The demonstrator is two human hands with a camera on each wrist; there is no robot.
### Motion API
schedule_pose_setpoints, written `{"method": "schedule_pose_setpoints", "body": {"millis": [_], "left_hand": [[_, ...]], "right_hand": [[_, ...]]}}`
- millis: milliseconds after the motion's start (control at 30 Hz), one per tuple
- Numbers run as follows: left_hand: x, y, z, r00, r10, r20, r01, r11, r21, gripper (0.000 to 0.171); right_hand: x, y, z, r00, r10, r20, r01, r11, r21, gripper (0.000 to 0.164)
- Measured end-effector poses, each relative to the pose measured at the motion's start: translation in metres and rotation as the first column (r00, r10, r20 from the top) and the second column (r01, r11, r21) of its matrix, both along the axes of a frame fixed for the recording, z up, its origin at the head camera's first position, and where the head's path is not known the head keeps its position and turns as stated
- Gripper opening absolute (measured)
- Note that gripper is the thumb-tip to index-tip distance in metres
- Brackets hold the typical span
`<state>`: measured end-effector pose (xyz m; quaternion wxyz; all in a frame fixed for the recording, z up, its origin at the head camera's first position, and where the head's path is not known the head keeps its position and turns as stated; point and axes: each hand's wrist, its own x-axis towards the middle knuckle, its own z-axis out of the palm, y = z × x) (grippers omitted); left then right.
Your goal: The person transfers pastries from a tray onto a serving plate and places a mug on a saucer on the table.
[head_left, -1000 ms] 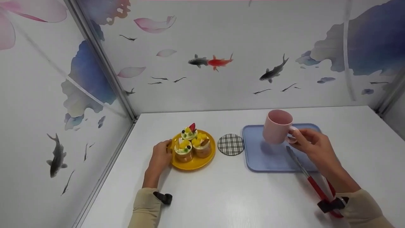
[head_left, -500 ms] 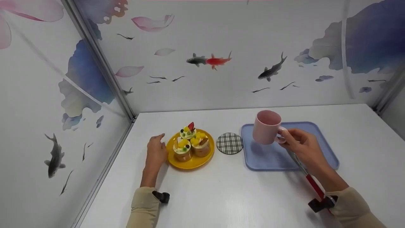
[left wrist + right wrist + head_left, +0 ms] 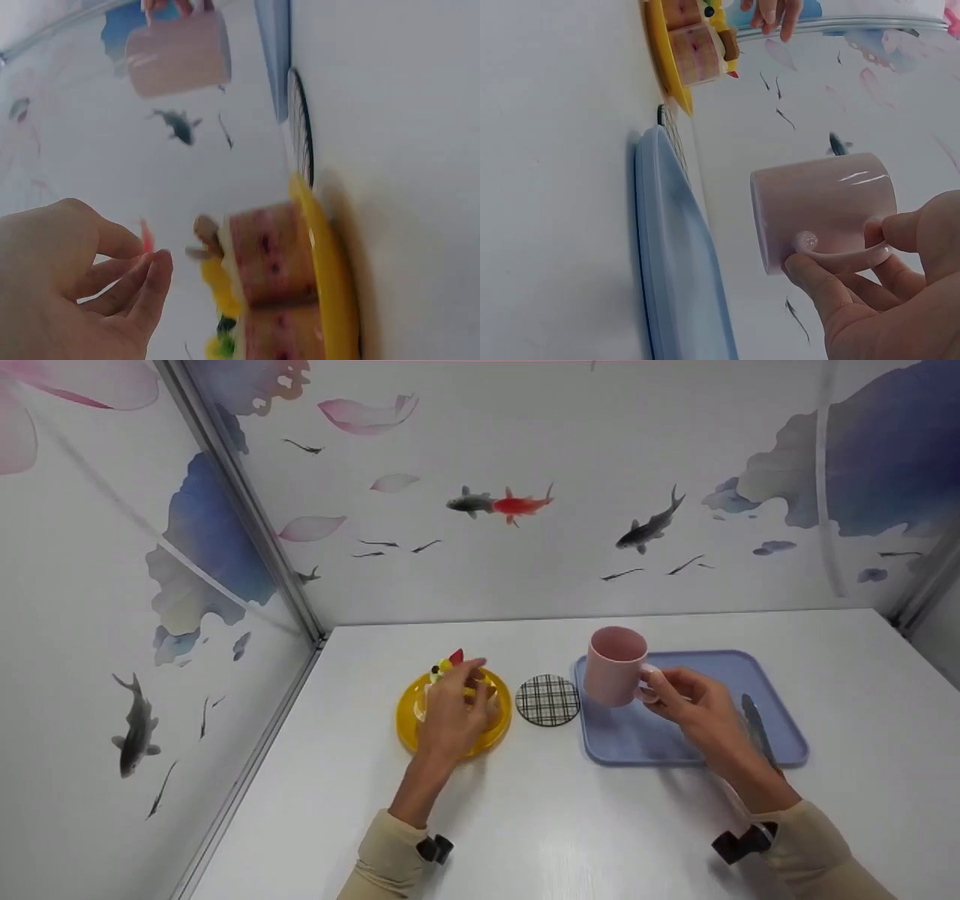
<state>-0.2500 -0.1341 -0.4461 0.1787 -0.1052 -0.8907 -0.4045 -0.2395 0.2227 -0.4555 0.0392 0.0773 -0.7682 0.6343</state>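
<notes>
My right hand [image 3: 694, 709] pinches the handle of a pink mug [image 3: 615, 671]. Upright, the mug hangs above the left part of a blue tray [image 3: 645, 746]; in the right wrist view a gap shows between mug [image 3: 821, 202] and tray [image 3: 682, 262]. Over a yellow plate [image 3: 407, 720] is my left hand [image 3: 450, 709], fingers loosely bent and holding nothing. Dessert cups topped with fruit [image 3: 270, 255] stand on that plate, partly hidden under the hand in the head view. A round plaid coaster [image 3: 547, 701] lies between plate and tray.
Tongs [image 3: 756, 724] with red handles lie across the tray's right side, mostly hidden behind the right forearm. White panels [image 3: 525, 577] printed with fish and petals border the white table [image 3: 540, 817] at the back and left.
My left hand has left the plate's left edge and moved right, over the dessert cups. My right hand has carried the mug leftward, nearer the coaster.
</notes>
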Motion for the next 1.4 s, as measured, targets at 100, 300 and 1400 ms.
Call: {"method": "schedule_pose_setpoints", "body": {"millis": [100, 300, 1400], "left_hand": [[0.005, 0.024, -0.01, 0.992, -0.088, 0.087, 0.091, 0.995, -0.033, 0.041], [0.01, 0.053, -0.026, 0.963, -0.175, 0.204, 0.202, 0.972, -0.121, 0.047], [0.005, 0.06, -0.036, 0.851, -0.131, 0.509, 0.334, 0.882, -0.332, 0.038]], "right_hand": [[-0.003, -0.006, -0.003, 1.0, 0.004, 0.007, -0.003, 1.0, -0.024, 0.048], [-0.008, -0.016, -0.009, 0.999, 0.01, 0.04, -0.009, 0.999, -0.033, 0.051], [-0.032, -0.065, -0.034, 0.995, 0.014, 0.098, -0.007, 0.998, -0.068, 0.047]]}}
